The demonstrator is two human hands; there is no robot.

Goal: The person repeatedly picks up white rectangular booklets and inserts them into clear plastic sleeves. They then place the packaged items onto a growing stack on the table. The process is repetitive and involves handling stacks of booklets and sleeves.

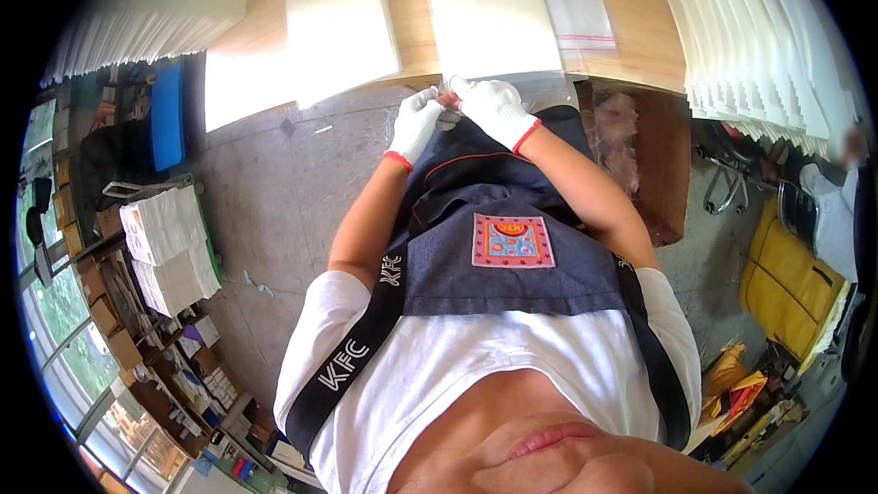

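The left grip [418, 124] and the right grip [495, 112], both wearing white gloves with red cuffs, are meeting fingertip to fingertip just before the near edge of the wooden desk [645, 27]. Their fingers are curling inward, but I cannot tell whether either is closing on anything (the pinch itself is too small to read). A white sheet stack [492, 14] is lying on the desk just beyond them, with clear film [551, 90] showing under its near edge, beside the right grip. A second white stack [342, 32] is lying to the left, a printed plastic bag [583, 14] is lying to the right, and fanned white sheets [745, 50] are standing farther right.
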